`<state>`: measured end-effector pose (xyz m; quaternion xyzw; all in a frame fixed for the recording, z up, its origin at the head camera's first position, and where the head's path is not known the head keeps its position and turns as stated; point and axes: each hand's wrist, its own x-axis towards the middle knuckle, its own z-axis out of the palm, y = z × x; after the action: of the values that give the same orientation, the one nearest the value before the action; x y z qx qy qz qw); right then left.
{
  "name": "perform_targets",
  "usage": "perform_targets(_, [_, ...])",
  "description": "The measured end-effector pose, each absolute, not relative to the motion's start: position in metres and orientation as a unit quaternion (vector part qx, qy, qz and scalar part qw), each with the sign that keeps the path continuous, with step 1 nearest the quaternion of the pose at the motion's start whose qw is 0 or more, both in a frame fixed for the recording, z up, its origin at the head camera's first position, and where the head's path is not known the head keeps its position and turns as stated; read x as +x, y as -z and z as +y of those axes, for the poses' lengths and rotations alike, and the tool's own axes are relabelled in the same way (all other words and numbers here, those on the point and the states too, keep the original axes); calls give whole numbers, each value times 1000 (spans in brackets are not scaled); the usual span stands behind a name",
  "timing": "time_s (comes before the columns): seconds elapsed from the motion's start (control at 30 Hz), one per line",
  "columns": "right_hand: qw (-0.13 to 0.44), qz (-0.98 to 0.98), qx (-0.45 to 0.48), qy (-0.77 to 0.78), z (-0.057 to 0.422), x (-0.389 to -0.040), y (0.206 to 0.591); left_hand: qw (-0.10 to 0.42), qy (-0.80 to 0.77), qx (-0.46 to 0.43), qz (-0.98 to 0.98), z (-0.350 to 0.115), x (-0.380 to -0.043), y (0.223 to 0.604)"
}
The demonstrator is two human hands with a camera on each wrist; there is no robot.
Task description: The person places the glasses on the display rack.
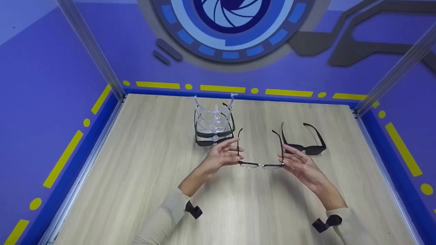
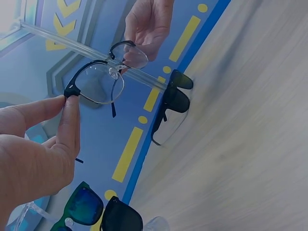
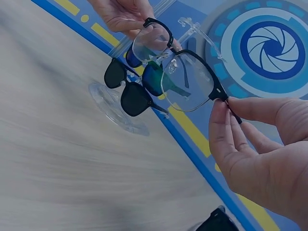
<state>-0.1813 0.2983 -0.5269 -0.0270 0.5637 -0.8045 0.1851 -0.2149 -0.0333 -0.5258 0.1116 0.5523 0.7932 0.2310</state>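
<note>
Head view is showing what is probably a holding-open step, left hand (image 1: 219, 158) and right hand (image 1: 304, 168) each pinching one side of the clear-lensed glasses (image 1: 261, 165); the next move is likely calling for an even two-handed hold, clear of the display stand (image 1: 216, 111); the glasses are hanging between the hands above the table (image 1: 136, 163), temples unfolded and pointing away

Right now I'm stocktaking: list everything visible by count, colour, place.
Clear glasses: 1, black, above table
Display stand: 1, transparent, on table
Upper sunglasses: 1, green, on stand
Lower sunglasses: 1, black, on stand
Loose sunglasses: 1, black, table's right
Table: 1, pale, beneath
Walls: 3, blue and yellow, around table
Emblem: 1, blue, back wall
Posts: 2, silver, back corners
Wrist devices: 2, black, sleeves
Sleeves: 2, beige, foreground
Hands: 2, bare, pinching clear glasses
</note>
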Motion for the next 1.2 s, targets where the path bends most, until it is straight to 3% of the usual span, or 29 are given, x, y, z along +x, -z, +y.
perform_targets(0.73, [167,543,-11,823,274,-186,507,212,-799,125,548,-54,-210,503])
perform_targets(1.2, [200,516,-37,832,262,-196,504,193,-797,119,560,-70,-209,496])
